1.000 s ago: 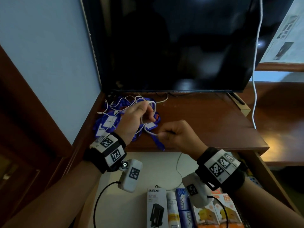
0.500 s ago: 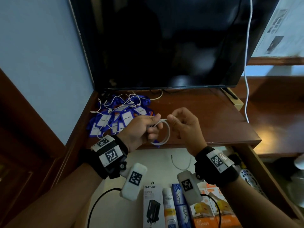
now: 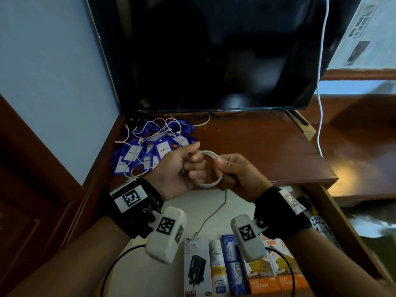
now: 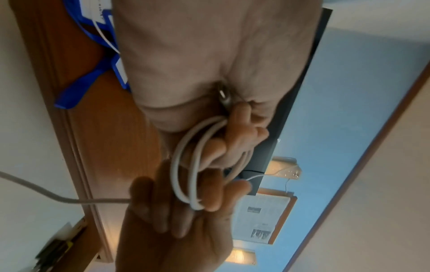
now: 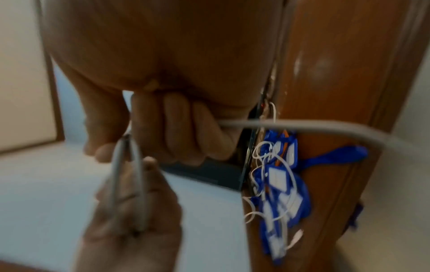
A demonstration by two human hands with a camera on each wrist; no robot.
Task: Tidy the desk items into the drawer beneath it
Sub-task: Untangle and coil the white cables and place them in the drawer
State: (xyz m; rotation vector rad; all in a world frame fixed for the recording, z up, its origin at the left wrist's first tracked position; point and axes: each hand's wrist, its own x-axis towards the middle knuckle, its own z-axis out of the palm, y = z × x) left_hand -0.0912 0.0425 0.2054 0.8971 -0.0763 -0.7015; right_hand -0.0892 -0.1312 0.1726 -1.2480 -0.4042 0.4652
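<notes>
At the desk's (image 3: 267,146) rear left corner lies a heap of blue lanyard tags (image 3: 150,151). Above its front edge, the left hand (image 3: 177,170) clenches a coiled white cable (image 3: 211,168); the right hand (image 3: 235,174) pinches the loops, the cable's tail hanging toward the open drawer (image 3: 321,211) beneath.

I am seeing a white cable (image 3: 211,168) coiling in loops, a reddish-brown wooden bench (image 3: 257,151), and blue lanyards (image 3: 150,151) carrying white tags with dark lettering. The screen (image 3: 214,52) is showing black. In the drawer (image 3: 132,221), pale inside, I am seeing orange boxes (image 3: 276,273), a white-and-black box (image 3: 197,266) and blue cartons (image 3: 232,262).
</notes>
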